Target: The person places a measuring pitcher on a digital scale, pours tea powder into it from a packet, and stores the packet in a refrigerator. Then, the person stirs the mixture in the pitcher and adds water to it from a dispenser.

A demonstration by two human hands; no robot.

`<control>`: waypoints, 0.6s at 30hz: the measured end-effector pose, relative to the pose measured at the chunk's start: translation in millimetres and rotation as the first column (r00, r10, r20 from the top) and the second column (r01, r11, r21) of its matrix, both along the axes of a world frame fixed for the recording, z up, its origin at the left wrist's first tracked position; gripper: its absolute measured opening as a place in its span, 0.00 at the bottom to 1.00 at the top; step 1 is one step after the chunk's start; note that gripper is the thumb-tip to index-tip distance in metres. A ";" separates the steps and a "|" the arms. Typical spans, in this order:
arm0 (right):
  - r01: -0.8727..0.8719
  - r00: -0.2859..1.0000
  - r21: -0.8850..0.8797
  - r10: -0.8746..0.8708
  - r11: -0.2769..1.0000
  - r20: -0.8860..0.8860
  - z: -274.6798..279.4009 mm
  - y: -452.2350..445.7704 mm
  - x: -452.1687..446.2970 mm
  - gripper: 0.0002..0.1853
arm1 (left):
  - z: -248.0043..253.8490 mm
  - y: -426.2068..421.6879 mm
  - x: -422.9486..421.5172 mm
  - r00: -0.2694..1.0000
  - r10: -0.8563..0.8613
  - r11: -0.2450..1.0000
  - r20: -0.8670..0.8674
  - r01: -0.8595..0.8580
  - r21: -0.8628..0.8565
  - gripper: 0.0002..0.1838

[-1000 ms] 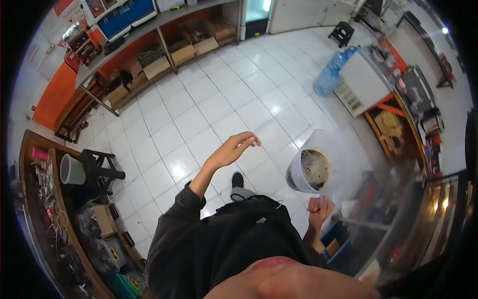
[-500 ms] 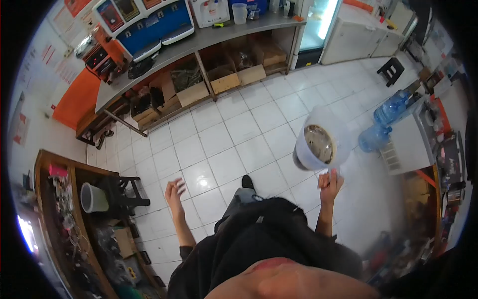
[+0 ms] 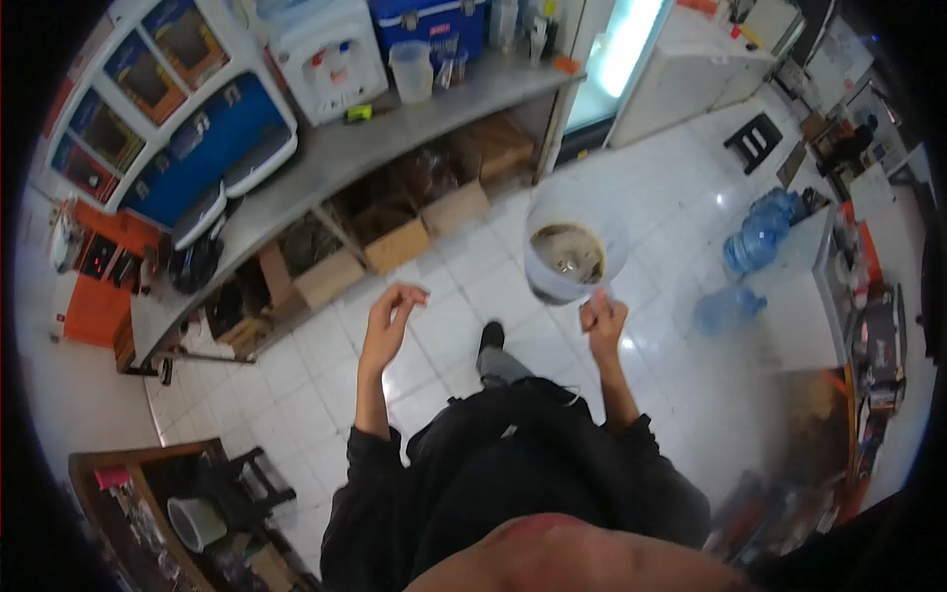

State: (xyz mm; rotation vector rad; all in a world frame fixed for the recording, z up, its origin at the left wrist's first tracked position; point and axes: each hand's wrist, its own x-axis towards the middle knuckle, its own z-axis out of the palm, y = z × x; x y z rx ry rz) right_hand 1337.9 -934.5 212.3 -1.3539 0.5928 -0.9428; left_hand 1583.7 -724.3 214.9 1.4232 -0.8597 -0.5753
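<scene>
My right hand is closed on the handle side of a large translucent plastic pitcher, held out in front of me above the floor. Inside it is a dark brown liquid with pale foam on its surface. The pitcher tilts slightly, and its handle is mostly hidden by my fingers. My left hand is raised to the left of the pitcher, clear of it. Its fingers are loosely bent, the thumb stands apart from them, and nothing shows in it.
A metal counter runs ahead with a water dispenser, a blue cooler and a clear jug. Cardboard boxes sit beneath. At right are blue water bottles and a black stool; another dark stool stands at lower left.
The view has turned and come nearer to the counter. My right hand still carries the pitcher, now further left in view. My left hand has risen.
</scene>
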 end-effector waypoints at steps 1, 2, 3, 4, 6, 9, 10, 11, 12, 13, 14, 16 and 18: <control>0.017 0.999 -0.016 -0.017 1.000 -0.041 -4.8 -20.8 23.9 0.27 | -8.5 -13.7 12.4 0.985 0.024 1.000 -0.173 -0.023 0.010 0.06; 0.000 0.999 -0.031 -0.002 1.000 -0.041 -15.1 -47.2 48.5 0.27 | -12.7 -23.2 26.8 0.987 0.018 1.000 -0.162 -0.014 0.027 0.06; 0.005 1.000 -0.038 -0.005 0.999 -0.017 -17.7 -78.3 81.5 0.27 | -17.2 -40.5 45.8 0.983 0.061 0.998 -0.173 -0.056 0.036 0.07; 0.008 1.000 -0.038 -0.009 0.999 -0.030 -21.3 -98.1 106.3 0.27 | -21.0 -47.9 59.1 0.973 0.110 0.993 -0.203 -0.098 0.069 0.07; 0.025 0.997 -0.043 -0.028 0.999 -0.075 -28.9 -137.9 156.8 0.27 | -26.1 -56.5 94.7 0.970 0.166 0.979 -0.179 -0.141 0.147 0.07; 0.068 0.998 -0.007 -0.068 0.998 0.015 -43.6 -196.2 239.2 0.27 | -39.1 -57.8 147.0 0.941 0.313 0.930 -0.130 -0.275 0.245 0.08; 0.049 0.998 -0.013 -0.048 0.999 0.030 -46.2 -214.6 262.6 0.27 | -41.2 -68.1 166.0 0.913 0.395 0.892 -0.104 -0.354 0.283 0.08; 0.054 0.998 -0.012 -0.053 0.998 0.034 -51.3 -236.4 290.9 0.27 | -46.8 -84.2 188.0 0.915 0.391 0.893 -0.100 -0.351 0.281 0.08; 0.095 0.995 -0.067 -0.095 0.993 0.007 -56.7 -253.5 316.6 0.27 | -49.1 -96.0 204.4 0.896 0.427 0.882 -0.125 -0.381 0.278 0.09; 0.138 0.989 -0.112 -0.142 0.984 -0.031 -62.4 -265.8 337.3 0.28 | -50.1 -103.1 218.2 0.875 0.459 0.867 -0.152 -0.405 0.290 0.09; 0.090 0.994 -0.084 -0.094 0.992 -0.047 -63.6 -281.8 355.9 0.28 | -68.5 -113.3 239.4 0.901 0.416 0.887 -0.119 -0.374 0.269 0.09; 0.126 0.991 -0.107 -0.130 0.986 -0.031 -76.9 -314.8 403.2 0.27 | -67.2 -158.1 275.4 0.937 0.324 0.915 -0.127 -0.276 0.295 0.08; 0.180 0.982 -0.134 -0.186 0.974 -0.036 -88.6 -327.0 435.0 0.26 | -64.0 -185.5 297.2 0.969 0.164 0.953 -0.185 -0.107 0.282 0.07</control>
